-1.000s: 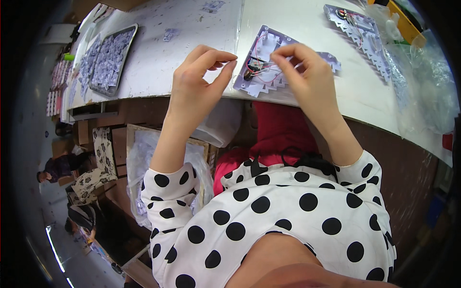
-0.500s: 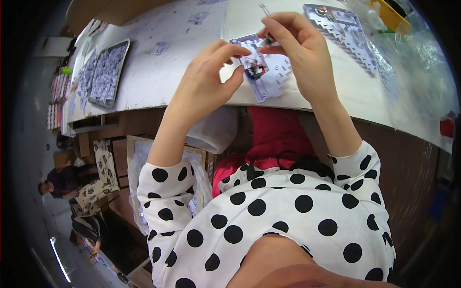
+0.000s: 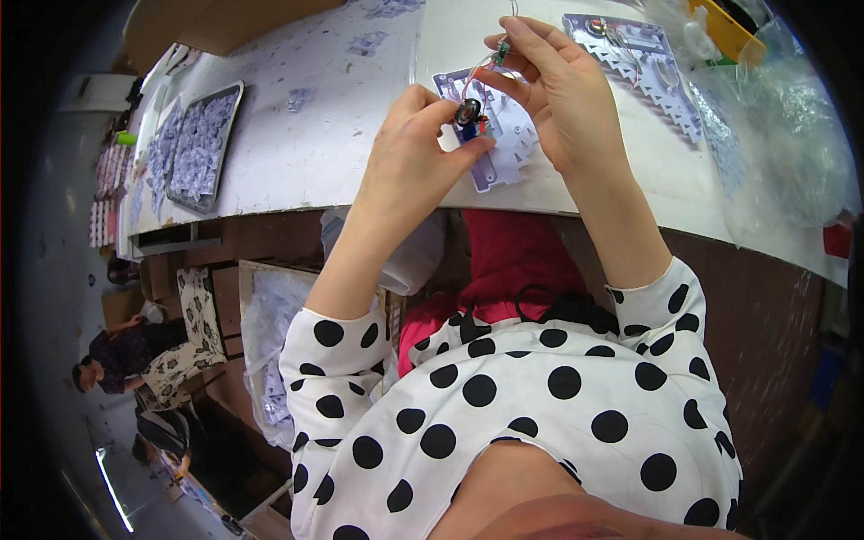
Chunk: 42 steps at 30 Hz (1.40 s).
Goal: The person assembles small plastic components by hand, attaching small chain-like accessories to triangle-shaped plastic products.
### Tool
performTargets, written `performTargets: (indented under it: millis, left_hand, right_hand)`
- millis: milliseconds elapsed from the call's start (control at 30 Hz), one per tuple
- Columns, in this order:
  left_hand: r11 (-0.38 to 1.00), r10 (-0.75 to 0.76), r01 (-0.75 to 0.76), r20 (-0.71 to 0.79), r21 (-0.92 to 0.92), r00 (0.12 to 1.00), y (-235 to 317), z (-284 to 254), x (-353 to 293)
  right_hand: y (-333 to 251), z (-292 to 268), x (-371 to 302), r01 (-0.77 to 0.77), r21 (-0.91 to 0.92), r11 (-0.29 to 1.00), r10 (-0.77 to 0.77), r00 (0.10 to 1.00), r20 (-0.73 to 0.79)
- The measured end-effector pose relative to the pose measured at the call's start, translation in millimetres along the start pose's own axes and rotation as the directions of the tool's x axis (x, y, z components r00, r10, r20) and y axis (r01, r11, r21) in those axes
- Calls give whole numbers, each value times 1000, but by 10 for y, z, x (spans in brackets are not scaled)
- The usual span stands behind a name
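Note:
My left hand (image 3: 407, 153) pinches a small round black speaker (image 3: 467, 112) between thumb and fingers. Blue and red bits show just under it, too small to name. My right hand (image 3: 576, 99), held higher, grips a little green circuit board (image 3: 501, 54) in its fingertips. Thin red and white wires (image 3: 471, 83) run between the board and the speaker, and more wire ends stick up past the right fingers. Beneath both hands, on the white table, lies a pale lilac plastic housing (image 3: 515, 142) with a saw-toothed side, partly hidden by the left hand.
A similar housing (image 3: 670, 85) with a round part and wires lies to the right. Clear plastic bags (image 3: 792, 144) and a yellow container (image 3: 733, 31) crowd the right edge. At left stands a tray (image 3: 237, 103) of small lilac pieces, below a cardboard box (image 3: 198, 27). Other people sit far left.
My left hand has closed on the speaker and lifted it from the housing. The right hand has shifted slightly up, and the green board now shows between its fingers.

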<state>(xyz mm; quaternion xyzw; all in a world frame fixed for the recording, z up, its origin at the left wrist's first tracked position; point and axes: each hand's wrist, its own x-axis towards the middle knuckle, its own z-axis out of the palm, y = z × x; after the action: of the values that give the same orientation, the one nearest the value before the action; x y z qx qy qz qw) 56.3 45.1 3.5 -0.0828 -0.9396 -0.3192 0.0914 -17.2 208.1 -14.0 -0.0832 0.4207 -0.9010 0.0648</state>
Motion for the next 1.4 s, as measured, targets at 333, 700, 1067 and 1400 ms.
performTargets:
  millis: [333,700,1067,1400]
  left_hand:
    - [928,51,-36,31,-370,998,-72,-310,117]
    - [868,-170,225,161,-443,972,-271,-411,29]
    - [728,-185,150,20,-669,983,-371,-339,-191]
    - [685,-225,203,61,-700,972,-264,-378,-300]
  right_hand:
    - [-257,-290,44,32,-648,761,-145,982,-122]
    - [-102,217,-333,564,-784,258,-277,821,499]
    - [199,237,-188,345,-759,552,-35,919,392]
    - [24,193,-188,296,-839,456,152,903,401]
